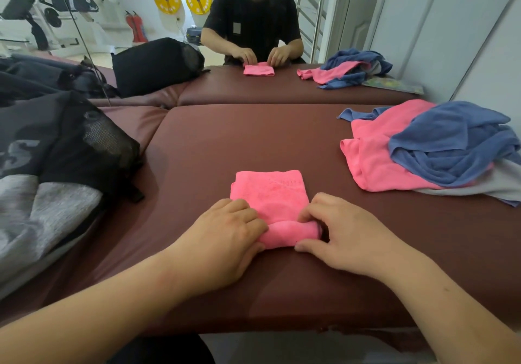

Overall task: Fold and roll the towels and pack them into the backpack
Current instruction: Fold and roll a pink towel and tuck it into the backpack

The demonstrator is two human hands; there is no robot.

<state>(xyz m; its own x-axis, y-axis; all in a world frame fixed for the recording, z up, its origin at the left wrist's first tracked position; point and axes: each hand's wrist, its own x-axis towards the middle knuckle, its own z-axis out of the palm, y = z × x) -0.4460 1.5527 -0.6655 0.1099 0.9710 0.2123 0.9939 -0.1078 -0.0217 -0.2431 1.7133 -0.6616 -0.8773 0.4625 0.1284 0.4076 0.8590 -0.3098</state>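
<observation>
While the rolled near end of the pink towel (270,191) is gripped by the left hand (225,237) and right hand (342,231), the backpack (84,143) is cut off at left

Open maroon padding runs across the bench (214,138) from its middle toward 12 o'clock, ending at the mirror (338,11). At 9 o'clock a black-and-grey backpack (70,149) crowds the left edge. At 2 o'clock a heap of pink and blue towels (423,149) fills the right side. Between them lies a half-rolled pink towel (270,191), flanked by bare strips at 4 and 8 o'clock.
</observation>
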